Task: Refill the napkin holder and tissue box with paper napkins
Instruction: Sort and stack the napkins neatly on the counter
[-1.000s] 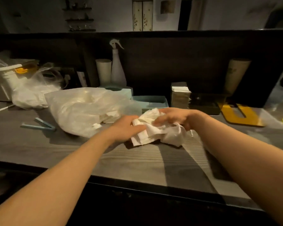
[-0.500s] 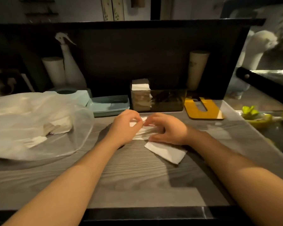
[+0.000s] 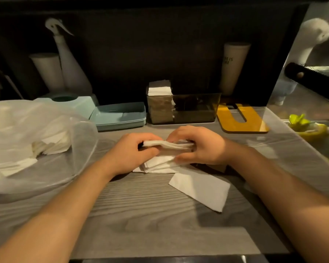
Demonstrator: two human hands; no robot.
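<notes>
The left hand (image 3: 133, 150) and right hand (image 3: 199, 145) both curl around a thin stack of napkins (image 3: 169, 145), mid-worktop (image 3: 150, 215). These soft, limp sheets could fan apart and slide out, as one loose napkin (image 3: 199, 188) already lies nearer. The smoky plastic holder (image 3: 182, 109) stands farther back.

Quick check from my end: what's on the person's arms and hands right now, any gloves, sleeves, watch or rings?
Nothing worn that shows. The left hand and right hand are bare, without gloves, and both forearms are uncovered to the frame's edge. No watch, bracelet or ring is visible.
</notes>
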